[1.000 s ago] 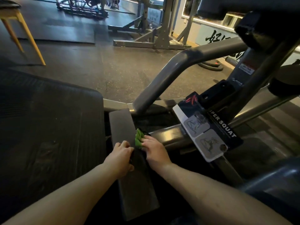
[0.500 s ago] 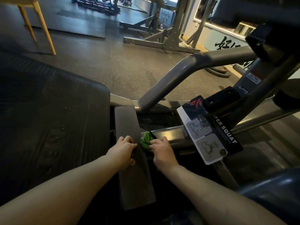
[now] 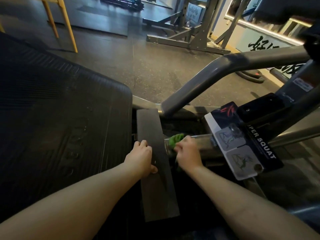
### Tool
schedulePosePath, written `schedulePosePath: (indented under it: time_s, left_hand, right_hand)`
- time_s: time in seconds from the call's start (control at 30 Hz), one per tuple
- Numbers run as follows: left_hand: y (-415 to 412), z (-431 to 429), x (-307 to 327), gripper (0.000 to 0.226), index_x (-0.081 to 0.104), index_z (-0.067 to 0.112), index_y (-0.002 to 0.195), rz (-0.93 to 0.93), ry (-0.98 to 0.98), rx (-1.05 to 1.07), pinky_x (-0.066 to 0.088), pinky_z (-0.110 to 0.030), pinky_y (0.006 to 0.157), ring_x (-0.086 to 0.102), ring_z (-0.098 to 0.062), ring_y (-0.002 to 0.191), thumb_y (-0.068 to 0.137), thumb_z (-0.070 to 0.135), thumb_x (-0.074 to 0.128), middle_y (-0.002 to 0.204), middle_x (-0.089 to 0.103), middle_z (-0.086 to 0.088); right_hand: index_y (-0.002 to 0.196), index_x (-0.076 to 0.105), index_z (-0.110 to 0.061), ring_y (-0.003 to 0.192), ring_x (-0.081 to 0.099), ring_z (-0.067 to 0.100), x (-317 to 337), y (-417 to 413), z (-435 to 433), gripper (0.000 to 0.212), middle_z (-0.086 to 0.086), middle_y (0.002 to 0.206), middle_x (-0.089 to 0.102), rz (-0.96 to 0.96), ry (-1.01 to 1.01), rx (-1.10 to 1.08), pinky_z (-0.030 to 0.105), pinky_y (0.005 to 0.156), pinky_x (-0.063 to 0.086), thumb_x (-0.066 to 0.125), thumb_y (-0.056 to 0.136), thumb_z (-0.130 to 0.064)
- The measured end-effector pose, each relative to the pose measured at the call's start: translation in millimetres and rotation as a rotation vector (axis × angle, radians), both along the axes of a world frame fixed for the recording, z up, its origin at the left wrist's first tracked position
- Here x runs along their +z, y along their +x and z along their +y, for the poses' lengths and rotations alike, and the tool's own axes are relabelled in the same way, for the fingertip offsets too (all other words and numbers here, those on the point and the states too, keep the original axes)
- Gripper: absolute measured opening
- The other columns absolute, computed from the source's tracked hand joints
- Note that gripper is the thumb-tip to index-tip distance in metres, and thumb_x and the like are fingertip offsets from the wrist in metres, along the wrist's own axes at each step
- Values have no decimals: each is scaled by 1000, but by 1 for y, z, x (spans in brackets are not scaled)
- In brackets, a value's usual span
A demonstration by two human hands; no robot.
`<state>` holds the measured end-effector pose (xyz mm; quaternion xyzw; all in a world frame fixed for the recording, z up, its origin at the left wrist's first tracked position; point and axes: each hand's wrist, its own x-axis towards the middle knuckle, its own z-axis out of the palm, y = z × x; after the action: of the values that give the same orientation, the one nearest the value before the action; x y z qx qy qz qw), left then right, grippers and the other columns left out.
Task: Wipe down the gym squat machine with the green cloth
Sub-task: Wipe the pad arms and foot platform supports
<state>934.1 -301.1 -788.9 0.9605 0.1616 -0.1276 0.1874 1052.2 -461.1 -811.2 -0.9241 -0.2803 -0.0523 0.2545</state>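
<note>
The right hand (image 3: 187, 153) curls round the bunched green cloth (image 3: 175, 140), pressing it on the steel rail (image 3: 204, 144) of the squat machine (image 3: 225, 66). The rail's long axis runs left to right. The left hand (image 3: 140, 158) grips the dark slab (image 3: 155, 187) just left, which runs near to far.

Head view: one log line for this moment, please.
right hand | grips green cloth against steel bar | left hand | holds black pad edge
</note>
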Motion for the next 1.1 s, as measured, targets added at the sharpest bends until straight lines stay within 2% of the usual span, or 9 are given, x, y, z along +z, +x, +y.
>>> schedulePosePath:
  time_s: [0.13,0.27,0.33,0.43,0.53,0.77,0.93,1.0,1.1]
  left_hand:
    - [-3,13,1,77,40,19,154,48,-22,-75,41,-42,114,30,-28,138,88,36,77,152,30,-2]
    - [-2,16,0,68,48,17,145,40,41,-78,44,-40,110,36,-29,133,86,26,80,147,35,-6]
    - [1,15,2,68,49,12,140,62,71,-43,46,-39,106,38,-29,130,83,29,83,143,38,-9]
    - [0,19,5,60,57,12,130,66,55,-21,48,-40,98,37,-28,128,80,32,85,137,41,-8]
    - [-2,21,5,54,60,12,124,52,30,-22,49,-40,92,38,-26,125,81,32,85,132,42,-6]
    - [-5,19,10,55,61,12,128,33,38,-29,51,-42,94,40,-27,126,82,31,84,138,41,-7]
    - [-9,21,6,49,62,11,124,8,35,-58,44,-35,78,41,-26,119,85,32,82,133,42,-8]
    - [-8,22,6,50,62,11,127,4,28,-58,47,-36,81,41,-26,119,85,32,81,133,42,-8]
    - [-9,23,7,54,61,12,130,20,58,-71,50,-39,92,40,-27,124,86,36,80,135,42,-8]
  right_hand:
    - [112,69,-14,97,45,9,3,44,48,18,1,116,55,136,-13,-151,25,87,36,64,96,-17]
    - [105,70,-12,91,47,0,-3,13,66,11,-2,112,54,124,60,46,20,92,42,66,95,-11]
    - [101,74,-10,95,45,5,-2,-5,54,11,-2,108,56,82,59,163,15,91,36,67,93,-7]
    - [90,78,-8,96,49,16,-5,-43,21,9,1,101,61,35,-5,428,17,89,39,70,88,-4]
    - [92,80,-12,98,50,16,-7,-66,-1,11,-1,103,61,21,-83,586,20,90,45,71,87,-7]
    - [93,78,-9,97,45,15,-1,-26,56,12,2,103,59,-23,-159,367,35,91,48,67,93,-14]
    - [94,79,-14,96,53,15,13,-85,-21,12,-3,102,59,55,-216,649,26,88,50,70,86,-12]
    - [98,79,-17,96,51,11,14,-81,-27,13,-6,101,58,90,-238,653,22,88,48,70,88,-16]
    - [105,76,-13,108,52,15,11,-53,21,15,-2,111,59,5,-200,443,28,98,46,68,93,-18]
